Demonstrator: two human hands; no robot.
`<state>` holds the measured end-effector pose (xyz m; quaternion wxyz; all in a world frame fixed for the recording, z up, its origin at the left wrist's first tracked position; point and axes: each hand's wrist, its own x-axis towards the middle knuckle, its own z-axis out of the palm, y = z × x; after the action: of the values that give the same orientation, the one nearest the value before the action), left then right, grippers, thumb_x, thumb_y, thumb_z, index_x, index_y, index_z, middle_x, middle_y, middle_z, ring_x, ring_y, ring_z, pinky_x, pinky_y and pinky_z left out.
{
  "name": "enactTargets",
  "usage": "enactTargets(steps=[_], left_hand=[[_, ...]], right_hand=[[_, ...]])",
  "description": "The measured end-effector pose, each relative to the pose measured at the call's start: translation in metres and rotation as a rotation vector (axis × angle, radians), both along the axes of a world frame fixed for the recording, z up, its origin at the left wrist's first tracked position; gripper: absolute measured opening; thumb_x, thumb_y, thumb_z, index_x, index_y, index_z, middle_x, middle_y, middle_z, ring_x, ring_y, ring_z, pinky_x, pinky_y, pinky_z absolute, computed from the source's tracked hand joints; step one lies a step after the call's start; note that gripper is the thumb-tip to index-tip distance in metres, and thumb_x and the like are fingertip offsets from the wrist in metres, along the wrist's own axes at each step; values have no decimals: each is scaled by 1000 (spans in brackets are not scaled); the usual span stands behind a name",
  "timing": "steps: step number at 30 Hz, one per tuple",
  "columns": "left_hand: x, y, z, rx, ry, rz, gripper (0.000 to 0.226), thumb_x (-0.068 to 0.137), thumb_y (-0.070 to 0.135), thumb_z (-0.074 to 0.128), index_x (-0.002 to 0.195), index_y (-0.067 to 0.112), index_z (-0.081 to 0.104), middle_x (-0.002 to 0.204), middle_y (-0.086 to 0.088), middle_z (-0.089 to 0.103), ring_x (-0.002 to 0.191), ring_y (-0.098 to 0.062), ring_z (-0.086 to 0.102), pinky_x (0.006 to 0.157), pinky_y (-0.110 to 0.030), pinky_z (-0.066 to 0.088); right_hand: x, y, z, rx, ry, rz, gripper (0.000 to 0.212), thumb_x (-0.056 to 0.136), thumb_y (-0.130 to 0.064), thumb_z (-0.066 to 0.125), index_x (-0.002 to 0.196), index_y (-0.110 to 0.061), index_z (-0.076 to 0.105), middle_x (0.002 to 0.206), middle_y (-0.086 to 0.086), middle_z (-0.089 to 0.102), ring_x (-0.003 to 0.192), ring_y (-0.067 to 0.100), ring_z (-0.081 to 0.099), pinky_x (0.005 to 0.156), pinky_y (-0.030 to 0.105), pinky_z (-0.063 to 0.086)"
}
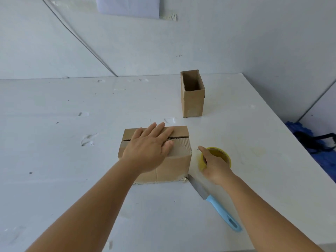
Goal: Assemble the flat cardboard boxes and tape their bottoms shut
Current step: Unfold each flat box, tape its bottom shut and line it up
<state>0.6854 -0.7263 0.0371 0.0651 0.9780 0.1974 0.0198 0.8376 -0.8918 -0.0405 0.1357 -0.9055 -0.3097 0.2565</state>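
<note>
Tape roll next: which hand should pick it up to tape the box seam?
Right. The right hand is already on the tape roll, beside the box. The left hand lies flat on the flaps, likely holding the open seam shut.

matt brown cardboard box [163,166], glossy yellow tape roll [221,157], scuffed white table [72,160]

Both bare forearms reach forward from the near edge of the view. The left hand [148,149] lies flat, palm down, fingers [160,129] straight and slightly spread, thumb stretched out to the right, pressing on top of the box [171,168]. Just right of the box, the right hand [215,165] curls over the tape roll [226,157], index finger pointing away, wrist bent.
</note>
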Motion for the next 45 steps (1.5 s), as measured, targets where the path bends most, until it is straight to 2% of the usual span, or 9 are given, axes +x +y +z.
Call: enactTargets(steps=[5,7,11,16,22,27,34,38,45], left_hand=[[-1,0,-1,-3,8,-1,53,98,50,8,150,38,3,160,10,2,147,-11,-4,118,-36,3],[-2,0,-1,-6,2,-3,54,98,50,7,150,37,3,160,10,2,147,-11,-4,118,-37,3],[-4,-1,-3,-25,-27,0,54,99,50,11,151,36,7,160,9,5,147,-11,-3,118,-37,5],[-6,0,-2,-77,-129,6,55,99,51,24,149,29,22,158,8,18,146,-11,7,118,-32,6],[-19,2,5,-457,-488,173,78,85,42,62,148,21,22,149,10,29,134,-6,30,105,-18,27],[-29,16,17,-660,-695,53,71,77,37,48,145,31,29,141,15,35,130,5,32,106,-19,30],[-21,28,28,-348,-791,-128,72,76,-10,35,132,32,51,126,2,47,115,-15,45,100,-14,33],[-23,38,34,-304,-807,-150,48,82,-5,48,118,22,64,112,5,56,100,-8,54,85,-13,43],[-23,55,46,-214,-752,-136,11,83,19,62,90,18,70,91,12,58,77,3,49,69,-15,43]], right_hand=[[1,2,21,271,-81,-75,79,90,-5,48,150,-34,7,139,2,50,123,23,51,96,32,43],[-2,7,44,407,-94,-93,76,91,-8,50,150,-33,9,145,-1,45,132,21,43,94,26,36],[-11,14,95,679,-164,-91,68,89,-8,49,146,-33,21,130,-5,60,110,22,55,81,25,37],[-38,32,123,911,-97,59,68,87,-6,49,141,-41,28,121,-14,63,103,12,61,88,34,50],[-58,57,98,964,-79,148,66,87,2,47,141,-34,36,116,-10,61,100,17,58,87,33,49],[-61,70,95,1001,-153,194,62,81,0,44,139,-24,42,118,-1,60,100,15,57,81,13,44],[-61,80,93,971,-200,228,61,78,-8,42,137,-24,46,115,0,61,101,19,57,87,25,49],[-62,81,91,927,-194,224,60,79,-15,39,136,-30,45,127,-4,55,114,23,49,98,37,45],[-65,84,94,933,-196,222,58,79,-15,41,135,-28,48,122,-10,52,117,19,46,102,34,41]])
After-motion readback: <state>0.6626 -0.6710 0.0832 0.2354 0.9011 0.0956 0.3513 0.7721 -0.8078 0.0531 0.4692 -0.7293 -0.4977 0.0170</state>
